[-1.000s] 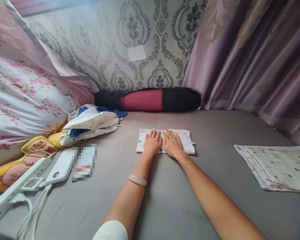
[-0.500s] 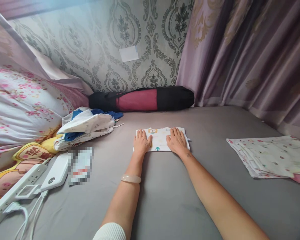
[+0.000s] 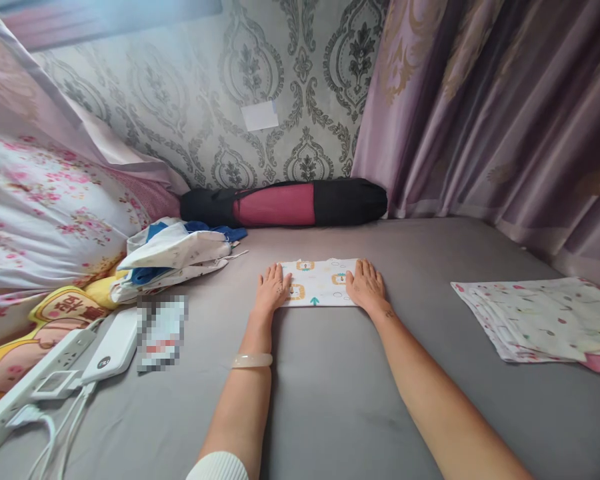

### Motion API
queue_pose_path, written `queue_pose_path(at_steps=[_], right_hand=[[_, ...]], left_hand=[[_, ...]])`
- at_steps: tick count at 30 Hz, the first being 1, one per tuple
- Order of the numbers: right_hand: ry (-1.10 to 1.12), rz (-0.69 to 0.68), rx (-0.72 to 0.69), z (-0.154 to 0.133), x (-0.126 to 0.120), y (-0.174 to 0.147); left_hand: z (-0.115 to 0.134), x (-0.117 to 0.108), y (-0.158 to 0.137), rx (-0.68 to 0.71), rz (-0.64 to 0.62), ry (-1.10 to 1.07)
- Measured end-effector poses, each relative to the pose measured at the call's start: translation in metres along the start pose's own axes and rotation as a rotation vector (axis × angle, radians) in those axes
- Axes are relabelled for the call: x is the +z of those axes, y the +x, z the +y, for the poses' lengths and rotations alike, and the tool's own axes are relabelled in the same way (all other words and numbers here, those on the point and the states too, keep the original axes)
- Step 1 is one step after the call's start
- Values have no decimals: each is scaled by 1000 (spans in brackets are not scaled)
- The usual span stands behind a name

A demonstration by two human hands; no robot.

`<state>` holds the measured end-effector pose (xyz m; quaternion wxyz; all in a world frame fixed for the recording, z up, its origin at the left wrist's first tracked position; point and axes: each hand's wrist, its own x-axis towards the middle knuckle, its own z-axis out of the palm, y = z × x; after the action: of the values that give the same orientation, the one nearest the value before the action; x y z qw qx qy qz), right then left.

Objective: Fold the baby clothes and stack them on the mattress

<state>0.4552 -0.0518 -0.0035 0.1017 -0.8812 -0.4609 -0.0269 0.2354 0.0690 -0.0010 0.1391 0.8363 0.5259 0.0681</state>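
A folded white cloth [image 3: 320, 283] with orange lion prints and a green arrow lies flat on the grey bed sheet [image 3: 325, 373]. My left hand [image 3: 273, 288] rests flat over its left edge, fingers stretched forward. At the opposite edge, my right hand [image 3: 367, 285] lies flat too, its fingers pointing away from me and partly covering the cloth's right end. Neither hand grips the fabric. What lies directly under both palms is hidden.
To the right is a stack of folded printed cloth [image 3: 535, 320]. Crumpled white and blue clothes [image 3: 180, 250] lie at left, near a power bank [image 3: 113, 347] and a power strip [image 3: 55, 360] with cables. A long black and maroon bag [image 3: 280, 203] lies against the wall.
My hands have slid apart, from the top of the folded cloth out to its left and right edges. More of its lion print shows. The view has tilted up slightly.
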Motion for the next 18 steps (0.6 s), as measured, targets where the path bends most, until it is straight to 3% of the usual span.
queue_pose_path(at_steps=[6, 11, 18], right_hand=[[-13, 14, -13, -1, -2, 0], [-11, 66, -140, -9, -3, 0], [-3, 5, -163, -10, 7, 0]], left_hand=[[5, -5, -3, 10, 3, 21], [17, -7, -3, 89, 154, 117], [17, 3, -1, 100, 56, 141]])
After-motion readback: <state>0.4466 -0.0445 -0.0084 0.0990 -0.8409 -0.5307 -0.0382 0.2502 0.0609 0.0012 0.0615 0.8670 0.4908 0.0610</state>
